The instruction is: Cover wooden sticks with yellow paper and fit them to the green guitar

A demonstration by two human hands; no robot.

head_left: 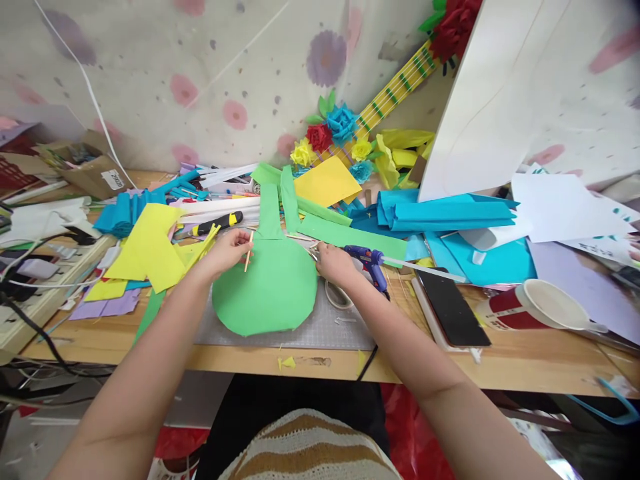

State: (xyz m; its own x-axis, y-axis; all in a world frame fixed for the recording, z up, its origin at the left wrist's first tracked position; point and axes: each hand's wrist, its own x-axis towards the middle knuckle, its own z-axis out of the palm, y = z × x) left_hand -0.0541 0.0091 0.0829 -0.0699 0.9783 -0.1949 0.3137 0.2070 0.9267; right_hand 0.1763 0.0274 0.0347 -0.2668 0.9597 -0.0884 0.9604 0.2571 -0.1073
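My left hand (231, 252) pinches a short thin wooden stick (248, 257), upright over the left edge of a green paper shape (265, 287). That shape is round below with a straight neck (271, 210) pointing away from me, and it lies on a grey cutting mat (345, 333). At the shape's right edge my right hand (336, 265) is closed, with a small metallic tip showing at its fingers; the rest is hidden. Just beyond that hand lies a purple-blue hot glue gun (367, 259) with a long white glue stick (425, 268) in it. A tape roll (339, 295) is partly under my right wrist.
A black phone (453, 307) and a red-and-white paper cup (530, 307) stand at the right. Blue paper (445, 212), yellow sheets (155, 250) and a yellow-black cutter (219, 223) crowd the back and left. A flowered paper guitar (395, 90) leans against the wall.
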